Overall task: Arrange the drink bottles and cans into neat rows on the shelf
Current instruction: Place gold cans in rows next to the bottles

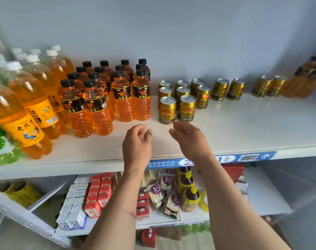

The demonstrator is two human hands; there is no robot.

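Note:
On the white shelf (244, 127) stand black-capped orange drink bottles (97, 107) in rows at centre left. To their right, gold cans (187, 109) form two short rows, with more gold cans (227, 90) loosely spread behind and toward the right (269, 86). One black-labelled orange bottle (305, 80) stands alone at the far right. My left hand (137, 141) and my right hand (188, 138) hover over the shelf's front, just before the front cans, fingers loosely curled and apart, holding nothing.
Large white-capped orange soda bottles (32, 98) and a green bottle (0, 143) crowd the left end. A lower shelf (265, 195) carries cartons, snack packs and small yellow-capped bottles. A blue label strip (251, 157) runs along the shelf edge.

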